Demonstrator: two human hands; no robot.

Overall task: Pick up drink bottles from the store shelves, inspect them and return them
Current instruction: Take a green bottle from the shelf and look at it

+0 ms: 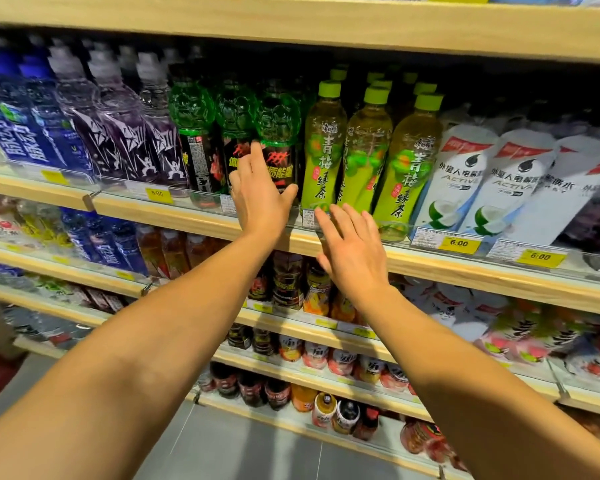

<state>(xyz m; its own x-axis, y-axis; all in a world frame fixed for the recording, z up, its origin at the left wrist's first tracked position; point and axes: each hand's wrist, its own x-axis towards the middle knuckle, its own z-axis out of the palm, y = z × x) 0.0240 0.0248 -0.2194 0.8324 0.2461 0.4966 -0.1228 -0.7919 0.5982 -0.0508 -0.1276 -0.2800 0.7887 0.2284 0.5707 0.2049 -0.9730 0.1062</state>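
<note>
Two hands reach to the wooden shelf [201,221]. The left hand [260,192], fingers spread, touches the green plastic energy-drink bottle with dark label [278,133] standing there; it should wrap the label before lifting. The right hand [352,254] hovers open below.

Wooden shelf boards [194,220] run across in front of me. Yellow price tags [459,243] sit at three o'clock, another [158,194] at nine. Grey floor tiles [243,452] lie at six.
</note>
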